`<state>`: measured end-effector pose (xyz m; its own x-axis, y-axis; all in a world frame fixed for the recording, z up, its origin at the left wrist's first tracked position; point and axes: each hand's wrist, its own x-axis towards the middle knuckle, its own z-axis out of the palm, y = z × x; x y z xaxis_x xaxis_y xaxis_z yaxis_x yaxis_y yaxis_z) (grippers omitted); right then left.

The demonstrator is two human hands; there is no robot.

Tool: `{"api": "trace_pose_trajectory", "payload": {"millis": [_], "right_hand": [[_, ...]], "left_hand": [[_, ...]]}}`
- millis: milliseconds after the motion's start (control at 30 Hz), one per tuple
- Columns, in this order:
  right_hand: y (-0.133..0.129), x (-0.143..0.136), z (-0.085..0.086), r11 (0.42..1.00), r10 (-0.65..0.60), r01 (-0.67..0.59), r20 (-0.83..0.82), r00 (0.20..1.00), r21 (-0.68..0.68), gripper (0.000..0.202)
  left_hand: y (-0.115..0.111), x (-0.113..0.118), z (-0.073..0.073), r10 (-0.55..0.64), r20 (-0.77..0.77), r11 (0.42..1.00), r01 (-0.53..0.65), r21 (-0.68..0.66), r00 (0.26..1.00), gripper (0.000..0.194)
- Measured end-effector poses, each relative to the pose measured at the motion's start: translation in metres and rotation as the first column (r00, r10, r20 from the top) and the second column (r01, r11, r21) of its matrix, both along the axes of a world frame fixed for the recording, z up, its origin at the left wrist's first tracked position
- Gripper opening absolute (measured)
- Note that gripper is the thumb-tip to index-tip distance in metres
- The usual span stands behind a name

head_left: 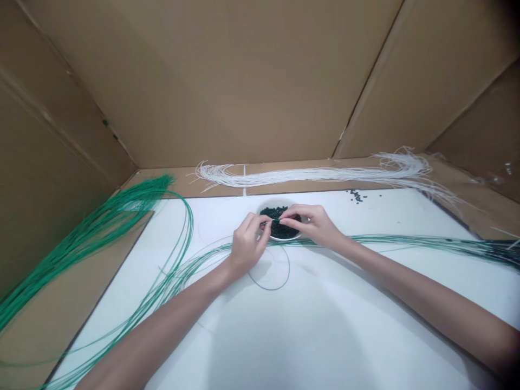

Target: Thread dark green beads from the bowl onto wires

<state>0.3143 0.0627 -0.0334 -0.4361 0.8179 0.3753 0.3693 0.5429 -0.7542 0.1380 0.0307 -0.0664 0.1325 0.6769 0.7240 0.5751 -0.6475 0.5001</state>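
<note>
Green strand [276,219] in work.
Your left hand [248,242] and right hand [317,223] pinch it (fingers [296,210] closed); dark-ended strands [493,248], right, appear done; the bowl [282,239] beneath it holds dark pieces [280,231]; the rear white bundle [300,176] appears unworked.

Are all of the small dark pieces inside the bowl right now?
No, a scatter of loose dark pieces lies on the white tabletop, beyond the bowl and to its right.
</note>
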Motion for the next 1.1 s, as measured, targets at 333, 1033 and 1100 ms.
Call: {"api": "trace_pose_trajectory", "payload": {"millis": [333,1033,1100], "right_hand": [[-0.0013,-0.0019,0.0011,0.998,0.013,-0.010,-0.044,0.999,0.064,0.017],[-0.0019,-0.0024,0.0014,0.996,0.064,-0.063,-0.010,0.998,0.066,0.015],[-0.0021,-0.0024,0.0017,0.996,0.072,-0.070,-0.019,0.997,0.060,0.015]], "left_hand": [[-0.0014,0.0006,0.0016,-0.057,-0.022,0.998,0.058,0.021,0.998,0.009],[-0.0014,0.0011,0.0018,-0.078,-0.030,0.996,0.079,0.032,0.997,0.011],[-0.0015,0.0009,0.0017,-0.080,-0.035,0.996,0.081,0.035,0.996,0.011]]}}
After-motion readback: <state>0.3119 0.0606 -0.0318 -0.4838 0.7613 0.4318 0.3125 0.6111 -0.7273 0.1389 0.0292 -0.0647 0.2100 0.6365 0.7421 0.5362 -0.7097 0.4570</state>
